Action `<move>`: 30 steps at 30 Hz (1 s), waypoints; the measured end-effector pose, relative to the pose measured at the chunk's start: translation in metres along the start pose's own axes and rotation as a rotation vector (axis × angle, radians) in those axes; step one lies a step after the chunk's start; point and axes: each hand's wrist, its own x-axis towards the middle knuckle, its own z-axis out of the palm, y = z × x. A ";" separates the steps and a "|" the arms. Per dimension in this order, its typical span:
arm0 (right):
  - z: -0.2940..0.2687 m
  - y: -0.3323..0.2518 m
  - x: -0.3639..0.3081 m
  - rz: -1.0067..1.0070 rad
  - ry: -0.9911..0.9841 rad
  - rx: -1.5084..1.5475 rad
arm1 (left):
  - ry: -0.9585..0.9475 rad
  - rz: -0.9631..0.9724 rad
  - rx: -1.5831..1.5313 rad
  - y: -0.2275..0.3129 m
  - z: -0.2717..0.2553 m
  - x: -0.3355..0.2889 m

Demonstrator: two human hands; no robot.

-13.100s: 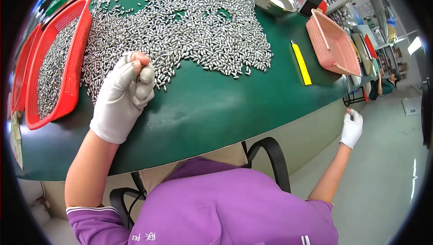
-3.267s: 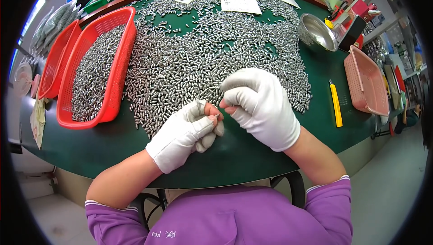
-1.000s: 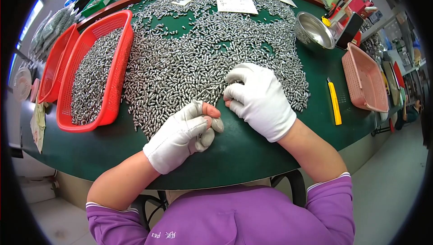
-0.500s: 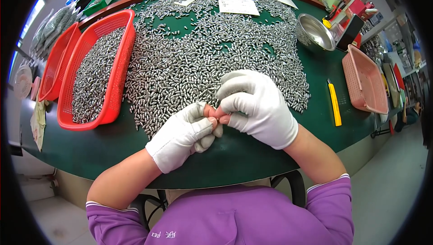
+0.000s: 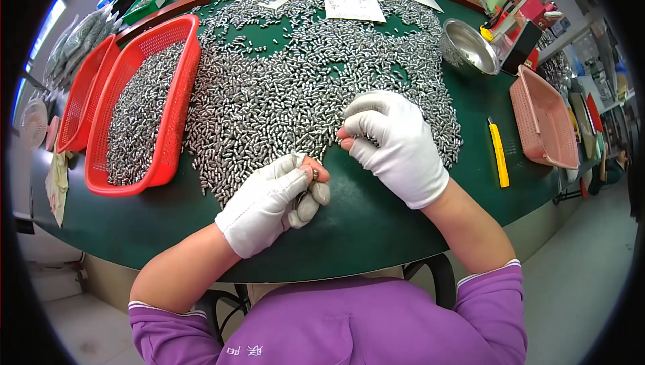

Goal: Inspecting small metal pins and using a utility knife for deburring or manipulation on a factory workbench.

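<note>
White gloves with bare fingertips cover both my hands. My left hand (image 5: 267,198), at the near edge of the spread of parts, pinches a small silvery metal part (image 5: 314,174) between thumb and forefinger, its other fingers curled below. Slightly farther off and to the right, my right hand (image 5: 398,147) has thumb and forefinger drawn together at the edge of the pile of small metal parts (image 5: 269,100). Whether a part sits between those fingertips is too small to tell. A gap of green table (image 5: 349,231) separates the two hands.
At the left stands a red plastic basket (image 5: 193,63) heaped with similar parts, with another red basket (image 5: 84,100) beside it. A steel bowl (image 5: 463,46), yellow cutter knife (image 5: 498,152) and pink basket (image 5: 547,126) are at the right. Paper slips (image 5: 353,8) lie on the pile.
My hands have come apart. The right one has moved up and right to the pile's edge, while the left stays nearly in place, its small metal part now visible.
</note>
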 end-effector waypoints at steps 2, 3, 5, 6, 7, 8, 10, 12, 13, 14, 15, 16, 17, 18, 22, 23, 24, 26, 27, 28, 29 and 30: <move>0.000 0.000 0.000 0.004 -0.001 0.003 | 0.000 0.002 0.001 0.000 0.000 0.000; 0.000 -0.001 -0.001 0.008 -0.003 0.006 | 0.000 0.002 0.001 0.000 0.000 0.000; 0.000 -0.003 0.001 -0.034 0.004 0.048 | 0.016 -0.010 0.014 0.000 0.000 0.000; 0.000 -0.004 0.001 -0.075 0.011 0.089 | 0.016 -0.010 0.013 0.000 0.000 0.000; 0.000 -0.004 0.001 -0.098 -0.015 0.136 | 0.014 -0.011 0.021 0.000 0.000 0.001; 0.001 -0.005 0.001 -0.129 -0.020 0.169 | 0.013 -0.012 0.028 0.000 0.000 0.001; 0.002 -0.008 0.002 -0.163 -0.049 0.243 | 0.028 -0.010 0.027 -0.001 0.001 0.001; 0.005 -0.010 0.003 -0.165 -0.069 0.262 | 0.046 -0.008 0.025 -0.002 0.000 0.000; 0.005 -0.011 0.003 -0.164 -0.088 0.275 | 0.030 0.003 0.037 -0.002 0.000 0.000; 0.005 -0.012 0.003 -0.184 -0.069 0.270 | 0.015 0.015 0.050 -0.003 -0.001 0.000; 0.004 -0.013 0.003 -0.183 -0.068 0.269 | 0.014 0.014 0.050 -0.003 0.000 0.000; 0.004 -0.013 0.003 -0.190 -0.075 0.275 | 0.028 0.015 0.057 -0.004 0.000 0.000; 0.004 -0.013 0.003 -0.198 -0.081 0.280 | 0.042 0.016 0.065 -0.004 0.000 0.000; 0.005 -0.013 0.004 -0.197 -0.080 0.281 | 0.042 0.014 0.065 -0.004 0.000 0.000; 0.007 -0.015 0.005 -0.244 -0.029 0.259 | 0.049 0.020 0.104 -0.004 0.001 -0.001; 0.007 -0.016 0.005 -0.247 -0.033 0.236 | 0.052 0.019 0.101 -0.004 0.001 -0.001; 0.006 -0.018 0.004 -0.246 -0.031 0.235 | 0.051 0.018 0.103 -0.004 0.001 -0.001; 0.005 -0.020 0.001 -0.160 0.013 0.273 | 0.046 0.016 0.147 -0.004 0.001 -0.001; 0.003 -0.020 -0.002 -0.089 0.028 0.223 | 0.045 0.016 0.147 -0.004 0.002 -0.001; 0.001 -0.019 -0.006 -0.018 0.042 0.174 | 0.046 0.023 0.146 -0.003 0.002 -0.001; 0.000 -0.016 -0.007 0.041 0.020 0.196 | 0.047 0.031 0.144 -0.003 0.003 -0.001; 0.000 -0.013 -0.007 0.068 0.035 0.205 | 0.048 0.030 0.145 -0.004 0.002 -0.001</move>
